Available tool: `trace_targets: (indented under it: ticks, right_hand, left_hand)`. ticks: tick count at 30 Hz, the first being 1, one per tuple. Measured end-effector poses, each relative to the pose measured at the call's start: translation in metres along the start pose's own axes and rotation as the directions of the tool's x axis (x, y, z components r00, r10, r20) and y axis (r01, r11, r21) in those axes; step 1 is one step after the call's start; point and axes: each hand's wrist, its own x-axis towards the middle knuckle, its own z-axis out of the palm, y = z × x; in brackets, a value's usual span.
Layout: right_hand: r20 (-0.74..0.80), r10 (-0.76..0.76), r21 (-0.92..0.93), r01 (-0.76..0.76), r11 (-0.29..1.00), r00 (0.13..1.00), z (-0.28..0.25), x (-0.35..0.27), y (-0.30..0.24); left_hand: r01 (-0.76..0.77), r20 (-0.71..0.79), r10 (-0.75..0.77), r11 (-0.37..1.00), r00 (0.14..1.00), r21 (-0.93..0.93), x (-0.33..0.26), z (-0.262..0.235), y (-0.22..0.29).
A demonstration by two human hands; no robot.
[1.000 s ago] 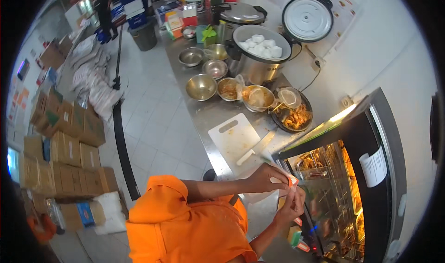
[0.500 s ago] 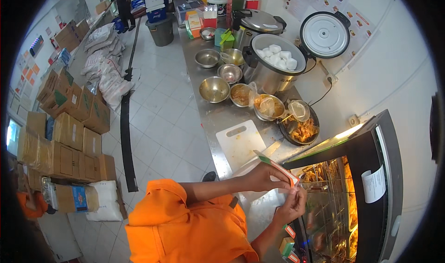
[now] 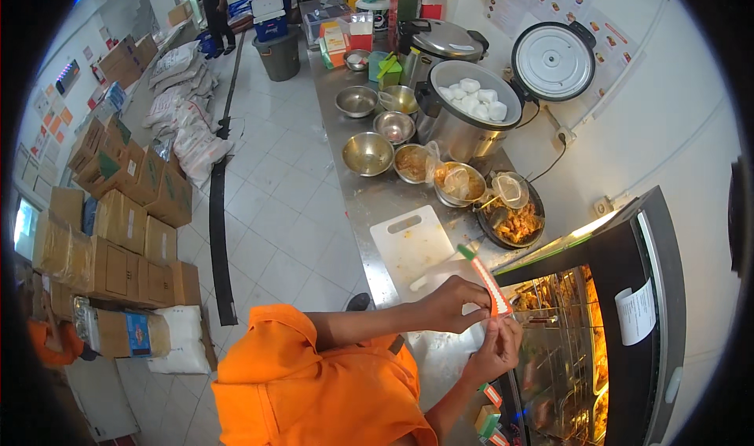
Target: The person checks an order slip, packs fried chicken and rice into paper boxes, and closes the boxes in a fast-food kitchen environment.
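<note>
Both my hands are closed on a small folded paper carton [image 3: 492, 289] in orange, white and green, held in front of the glass-fronted warming cabinet. My left hand [image 3: 455, 305] grips its lower part from the left, fingers curled. Just below, my right hand [image 3: 497, 347] pinches the bottom end between thumb and fingers. The carton is seen nearly edge-on, its green end pointing up and to the left. Beyond my left hand lies a white cutting board [image 3: 412, 246] with food specks on it, and a pale handle-like thing partly hidden by the hand.
Lit trays of food glow inside the warming cabinet [image 3: 640, 328]. A black pan of saucy chicken pieces [image 3: 514, 224], several steel bowls [image 3: 367, 154] and an open rice cooker [image 3: 463, 136] stand along the steel counter. More folded cartons [image 3: 488, 418] sit below my right hand. Cardboard boxes [image 3: 122, 218] are stacked at left.
The carton has turned in my hands, so its white patterned side and raised green end now show more. My left hand has shifted slightly. The whole view has moved a little.
</note>
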Motion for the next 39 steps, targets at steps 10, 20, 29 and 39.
trace_targets:
  ticks: [10, 20, 29, 39]
  right_hand:
    - [-0.034, -0.163, -0.162, 0.156, 0.974, 0.986, 0.013, -0.003, -0.010]
    - [0.061, -0.163, -0.243, 0.173, 0.954, 0.985, 0.017, -0.005, -0.004]
    - [0.314, 0.019, 0.083, -0.047, 0.995, 0.949, 0.028, -0.023, 0.044]
    - [0.240, 0.285, 0.108, -0.317, 0.942, 0.928, -0.016, -0.042, 0.087]
  left_hand:
    - [0.037, -0.152, -0.063, 0.986, 0.986, -0.165, -0.013, 0.003, -0.006]
    - [0.178, -0.136, -0.303, 0.807, 0.943, -0.563, -0.013, 0.016, -0.019]
    - [0.459, 0.011, -0.547, 0.692, 0.837, -0.558, -0.022, -0.005, -0.043]
    - [0.490, 0.408, -0.312, 0.734, 0.858, -0.470, -0.079, 0.014, -0.027]
